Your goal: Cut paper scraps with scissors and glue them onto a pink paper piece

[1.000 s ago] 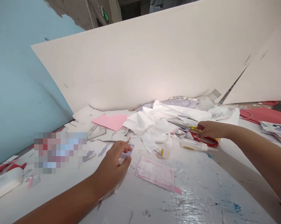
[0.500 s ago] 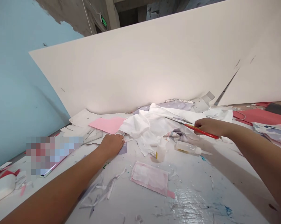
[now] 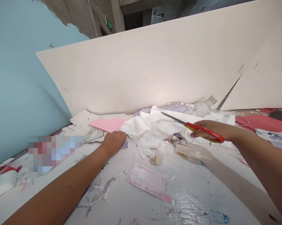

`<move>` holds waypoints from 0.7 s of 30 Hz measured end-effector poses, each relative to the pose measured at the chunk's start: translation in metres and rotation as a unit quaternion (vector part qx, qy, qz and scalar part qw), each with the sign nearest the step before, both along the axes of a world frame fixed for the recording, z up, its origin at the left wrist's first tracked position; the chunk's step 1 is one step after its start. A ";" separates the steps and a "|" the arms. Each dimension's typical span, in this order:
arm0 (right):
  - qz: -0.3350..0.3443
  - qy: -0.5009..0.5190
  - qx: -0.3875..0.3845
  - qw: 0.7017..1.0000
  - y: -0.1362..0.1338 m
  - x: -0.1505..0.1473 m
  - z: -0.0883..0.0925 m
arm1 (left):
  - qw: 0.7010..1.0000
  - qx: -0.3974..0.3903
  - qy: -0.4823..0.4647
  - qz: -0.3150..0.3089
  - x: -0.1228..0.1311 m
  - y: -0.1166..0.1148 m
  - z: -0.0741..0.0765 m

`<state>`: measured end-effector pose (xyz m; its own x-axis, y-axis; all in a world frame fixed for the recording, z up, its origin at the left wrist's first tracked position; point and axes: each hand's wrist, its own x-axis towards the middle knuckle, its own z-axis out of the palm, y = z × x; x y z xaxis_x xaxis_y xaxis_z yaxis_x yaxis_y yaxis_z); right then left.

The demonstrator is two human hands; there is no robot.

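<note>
Nearest: table (image 3: 141,212), white, glossy, w/ blue stains and paper bits. White paper strips (image 3: 103,187) lie just R of L arm. Pink-edged pad (image 3: 147,181) sits flat mid-table.

L hand (image 3: 114,143) rests palm down, fingers together, not gripping, on lilac scrap (image 3: 125,144), mostly hidden beneath it, and touches edge of white cloth (image 3: 152,128). R hand (image 3: 210,131) is clamped on red scissors (image 3: 202,128), fingers wrapped round handles, blades near-closed and pointing L over cloth, not touching it as far as can be told.

Just below cloth: small glue bottle (image 3: 159,154) upright; clear glue bottle (image 3: 190,152) lying on its side, under R hand. Blurred obj (image 3: 53,154) lies at far L of L hand, white case (image 3: 2,184) further L at table edge.

Further: clear set square (image 3: 94,135) beside pink sheet (image 3: 108,124); lilac floral fabric (image 3: 176,108) behind cloth; red sheet (image 3: 263,122) and patterned paper (image 3: 274,139) at R. Farthest: white board (image 3: 141,68) leaning against blue wall (image 3: 21,78).
</note>
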<state>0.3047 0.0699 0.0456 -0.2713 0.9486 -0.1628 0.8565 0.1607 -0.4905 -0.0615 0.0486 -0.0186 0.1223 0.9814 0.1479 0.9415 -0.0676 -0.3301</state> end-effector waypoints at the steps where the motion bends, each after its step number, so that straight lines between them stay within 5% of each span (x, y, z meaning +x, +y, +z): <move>1: 0.009 0.001 -0.020 1.000 0.001 0.000 -0.001 | 1.000 -0.004 -0.003 0.008 0.001 -0.001 -0.001; 9: 0.015 0.009 -0.065 0.998 0.009 0.005 -0.008 | 0.984 -0.031 -0.060 0.163 0.000 0.002 0.003; 17: 0.007 0.010 -0.080 0.997 0.006 0.001 -0.005 | 0.974 -0.140 -0.062 0.166 0.017 0.000 0.004; 21: 0.005 0.011 -0.087 0.996 0.005 0.003 -0.005 | 0.975 -0.127 -0.061 0.171 0.023 -0.007 0.005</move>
<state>0.3073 0.0754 0.0406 -0.2865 0.9037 -0.3182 0.8440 0.0809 -0.5302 -0.0385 0.0419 -0.0137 -0.2215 0.9687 -0.1122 0.9546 0.1920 -0.2278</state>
